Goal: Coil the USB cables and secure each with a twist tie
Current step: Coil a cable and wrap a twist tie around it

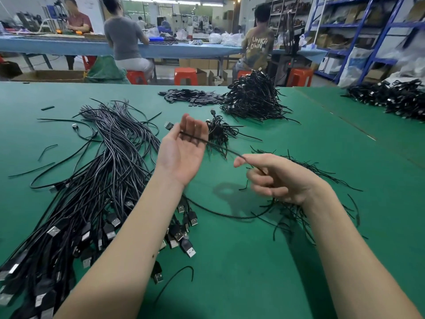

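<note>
You are starting a coil: the USB cable (207, 142) lies across your flat, palm-up left hand (182, 146), pinched by your right hand (273, 176) above the table (253, 261). Next, wrap it round the left fingers.

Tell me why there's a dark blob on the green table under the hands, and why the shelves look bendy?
Head view: the blob is the shadow that the right hand and its cable cast under overhead lights; the blue shelves lean because the wide-angle lens bends the picture's edges; the people behind look soft and slightly blurred.
</note>
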Demonstrator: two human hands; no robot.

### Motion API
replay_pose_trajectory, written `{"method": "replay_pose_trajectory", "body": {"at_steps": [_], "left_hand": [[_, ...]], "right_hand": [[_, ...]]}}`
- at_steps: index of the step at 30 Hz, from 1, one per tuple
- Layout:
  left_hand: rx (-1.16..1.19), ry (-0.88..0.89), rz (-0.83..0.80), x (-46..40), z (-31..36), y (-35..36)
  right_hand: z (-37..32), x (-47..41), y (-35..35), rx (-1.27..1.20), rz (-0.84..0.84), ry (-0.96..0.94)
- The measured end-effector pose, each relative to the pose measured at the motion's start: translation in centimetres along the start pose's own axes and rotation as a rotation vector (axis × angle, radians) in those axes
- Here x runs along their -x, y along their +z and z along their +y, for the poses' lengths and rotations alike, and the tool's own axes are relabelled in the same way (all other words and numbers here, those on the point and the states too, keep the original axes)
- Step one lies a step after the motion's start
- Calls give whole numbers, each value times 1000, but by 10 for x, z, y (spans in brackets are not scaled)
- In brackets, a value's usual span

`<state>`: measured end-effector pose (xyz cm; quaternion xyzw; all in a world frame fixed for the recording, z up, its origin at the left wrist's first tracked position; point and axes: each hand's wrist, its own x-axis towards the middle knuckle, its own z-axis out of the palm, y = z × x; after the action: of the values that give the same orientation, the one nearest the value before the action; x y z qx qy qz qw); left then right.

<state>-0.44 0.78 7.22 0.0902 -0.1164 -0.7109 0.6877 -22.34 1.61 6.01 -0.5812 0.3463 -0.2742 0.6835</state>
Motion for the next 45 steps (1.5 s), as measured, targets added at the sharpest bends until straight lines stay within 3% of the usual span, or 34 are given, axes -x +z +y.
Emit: {"method": "replay_pose_trajectory", "body": {"at_steps": [3, 5, 9, 11, 14, 17, 19, 24, 26, 28, 32, 35, 38, 40, 45], "left_hand": [[-33, 12, -53, 4, 8, 2], [-105, -32, -133, 8, 10, 5], [-669, -190, -311, 16, 8, 8], [-957, -296, -356, 18, 0, 6], [-1195, -408, -272, 15, -18, 0], [-1076, -355, -200, 12, -23, -2], [-979, -255, -164, 10, -16, -2], [-574, -193, -225, 8, 5, 0], [-476, -183, -269, 8, 14, 1], [-501, -190, -319, 9, 20, 1], [-927, -262, -396, 12, 15, -2], [-1290, -380, -389, 12, 0, -4], [-1358, -400, -271, 9, -13, -7], [-1312, -318, -194, 7, -19, -9], [-869, -217, -98, 8, -19, -7]], "right_hand": [[7, 7, -15, -5, -27, 77], [13, 2, -17, -4, 85, 112], [13, -16, -10, 173, 574, 29], [4, -19, -3, 75, 656, -98], [-16, -16, 11, 62, 618, -243], [-26, -12, 27, 236, 460, -323], [-24, -11, 31, 216, 279, -310], [0, -10, 26, 63, -156, -30], [11, -11, 21, 15, -133, 15], [18, -15, 15, 12, 2, 34], [12, -23, 12, 220, 355, -10], [-3, -26, 15, 89, 506, -128], [-18, -25, 22, 65, 592, -223], [-24, -24, 31, 105, 547, -266], [-16, -20, 42, 101, 167, -199]]}}
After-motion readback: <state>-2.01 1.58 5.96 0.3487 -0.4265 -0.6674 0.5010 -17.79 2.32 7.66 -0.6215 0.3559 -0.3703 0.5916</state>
